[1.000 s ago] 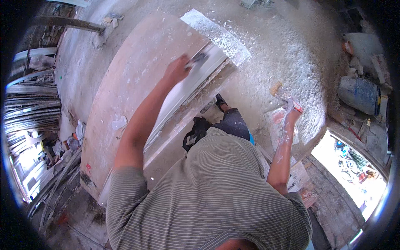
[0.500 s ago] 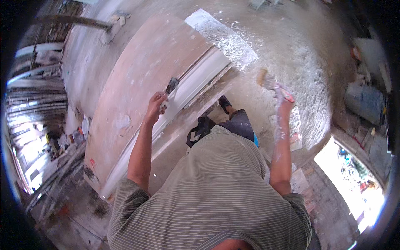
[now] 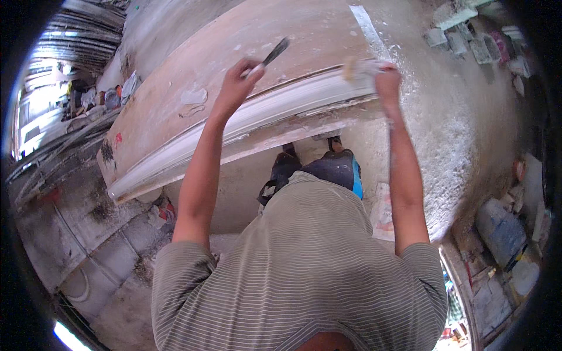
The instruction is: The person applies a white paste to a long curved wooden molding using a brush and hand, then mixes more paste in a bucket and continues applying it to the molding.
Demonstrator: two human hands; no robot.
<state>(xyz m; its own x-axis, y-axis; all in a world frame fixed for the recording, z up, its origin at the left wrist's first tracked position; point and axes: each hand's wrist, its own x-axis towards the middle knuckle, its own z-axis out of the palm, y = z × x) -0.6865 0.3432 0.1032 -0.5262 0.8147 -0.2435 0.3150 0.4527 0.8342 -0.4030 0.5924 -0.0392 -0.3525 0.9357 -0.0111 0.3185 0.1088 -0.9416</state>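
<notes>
Here, the person's left hand [image 3: 241, 79] is gripping a scraper [image 3: 275, 51] over the board [image 3: 304, 35], its dark blade pointing outward. The right hand [image 3: 387, 85] is clasping a blurred brush [image 3: 363, 69] near the board's right end. White moulding [image 3: 252, 120] is running along the board's near edge; brush contact is remaining unclear.

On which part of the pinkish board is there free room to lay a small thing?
The pinkish board looks bare between the whitish patch and red mark, and beyond the left hand with its dark-bladed tool. The near edge is crowded: white moulding runs along it, and the right hand holds a brush near its right end.
</notes>
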